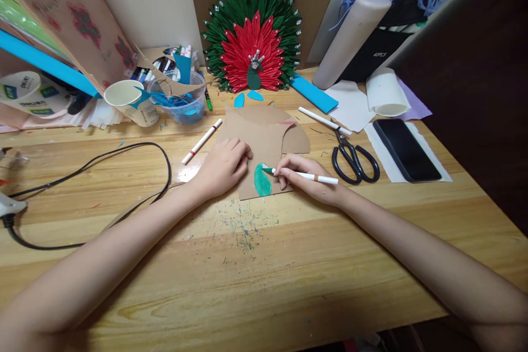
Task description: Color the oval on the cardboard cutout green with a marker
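Note:
Between the thumb and fingers of my right hand (303, 175) is a marker pen (317, 177), white with a green tip. Its tip touches the upper right of a green coloured, rounded shape (263, 181) on a brown cardboard sheet (256, 126). My left hand (225, 168) rests on the left part of that sheet, fingers curled in and closed; I see nothing in them. Left of the cardboard lies a white marker (202, 141) with a dark red band. Black-handled scissors (353, 157) lie right of my right hand.
Behind the cardboard stands a red and green peacock craft (252, 36). A clear tub (181, 102) of blue scraps and a paper cup (132, 102) stand back left. A phone (406, 148) lies at right, and a black cable (124, 148) loops at left.

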`<state>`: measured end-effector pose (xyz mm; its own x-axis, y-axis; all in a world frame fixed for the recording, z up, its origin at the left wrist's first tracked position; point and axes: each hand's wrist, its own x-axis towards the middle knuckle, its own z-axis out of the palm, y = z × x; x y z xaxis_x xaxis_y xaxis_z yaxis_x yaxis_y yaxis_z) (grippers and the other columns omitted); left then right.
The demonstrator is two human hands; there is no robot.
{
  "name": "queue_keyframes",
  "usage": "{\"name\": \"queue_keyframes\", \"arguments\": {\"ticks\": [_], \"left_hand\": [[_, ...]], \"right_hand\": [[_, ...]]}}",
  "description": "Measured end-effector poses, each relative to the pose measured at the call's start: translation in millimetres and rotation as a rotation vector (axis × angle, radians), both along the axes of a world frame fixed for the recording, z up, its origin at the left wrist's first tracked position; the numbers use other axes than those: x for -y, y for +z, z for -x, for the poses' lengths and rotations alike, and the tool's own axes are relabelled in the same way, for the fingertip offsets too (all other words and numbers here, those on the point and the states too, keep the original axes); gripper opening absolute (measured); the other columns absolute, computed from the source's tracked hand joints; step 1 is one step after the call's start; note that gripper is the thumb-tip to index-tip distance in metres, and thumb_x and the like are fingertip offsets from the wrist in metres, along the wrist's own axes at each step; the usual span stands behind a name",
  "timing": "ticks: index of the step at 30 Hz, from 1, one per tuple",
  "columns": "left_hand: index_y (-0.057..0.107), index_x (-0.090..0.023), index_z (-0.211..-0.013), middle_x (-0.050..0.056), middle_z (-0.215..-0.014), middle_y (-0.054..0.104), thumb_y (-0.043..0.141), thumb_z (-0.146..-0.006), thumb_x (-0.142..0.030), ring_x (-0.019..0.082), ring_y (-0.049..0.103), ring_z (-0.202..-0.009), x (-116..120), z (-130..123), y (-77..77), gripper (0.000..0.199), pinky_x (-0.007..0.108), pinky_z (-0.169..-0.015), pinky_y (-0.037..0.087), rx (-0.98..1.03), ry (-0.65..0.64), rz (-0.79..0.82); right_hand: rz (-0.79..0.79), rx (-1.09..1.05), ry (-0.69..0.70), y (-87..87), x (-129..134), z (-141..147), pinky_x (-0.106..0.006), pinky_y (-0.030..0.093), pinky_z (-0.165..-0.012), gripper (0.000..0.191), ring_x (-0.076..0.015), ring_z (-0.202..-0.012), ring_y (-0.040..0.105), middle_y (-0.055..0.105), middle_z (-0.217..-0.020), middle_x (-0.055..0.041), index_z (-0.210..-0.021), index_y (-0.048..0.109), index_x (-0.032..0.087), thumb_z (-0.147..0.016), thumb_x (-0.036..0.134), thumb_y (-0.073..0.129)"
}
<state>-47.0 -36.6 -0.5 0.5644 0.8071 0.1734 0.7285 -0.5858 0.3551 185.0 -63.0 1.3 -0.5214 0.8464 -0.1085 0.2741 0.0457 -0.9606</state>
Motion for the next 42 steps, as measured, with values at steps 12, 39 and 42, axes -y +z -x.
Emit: {"name": "queue_keyframes", "arguments": {"ticks": [12, 39, 42], "left_hand": [[0.051, -0.018, -0.091, 0.005, -0.092, 0.059, 0.039, -0.089, -0.018, 0.016, 0.051, -0.087, -1.3, -0.1, -0.1, 0.013, 0.031, -0.078, 0.041, 0.006, 0.001, 0.009], [0.052, -0.017, -0.092, 0.005, -0.09, 0.058, 0.039, -0.09, -0.019, 0.016, 0.05, -0.085, -1.0, -0.3, -0.5, 0.013, 0.031, -0.076, 0.04, -0.002, 0.003, 0.0], [0.052, -0.017, -0.091, 0.005, -0.091, 0.059, 0.039, -0.089, -0.018, 0.016, 0.05, -0.085, -1.1, 0.0, -0.5, 0.013, 0.031, -0.076, 0.04, 0.0, 0.002, 0.002]], "right_hand": [[0.008, -0.009, 0.003, -0.9, 0.0, -0.7, -0.026, 0.043, -0.066, 0.021, -0.0133, -0.071, 0.058, 0.062, -0.075, -0.0015, -0.091, 0.057, 0.018, -0.093, 0.037, 0.049], [-0.017, 0.007, 0.002, -1.6, -1.1, -0.8, -0.026, 0.043, -0.065, 0.021, -0.0129, -0.071, 0.058, 0.062, -0.074, -0.0014, -0.091, 0.058, 0.017, -0.094, 0.036, 0.049], [-0.017, 0.007, -0.001, -2.8, -1.1, -1.1, -0.025, 0.043, -0.065, 0.021, -0.0125, -0.07, 0.058, 0.062, -0.073, -0.0012, -0.091, 0.058, 0.017, -0.094, 0.036, 0.049]]}}
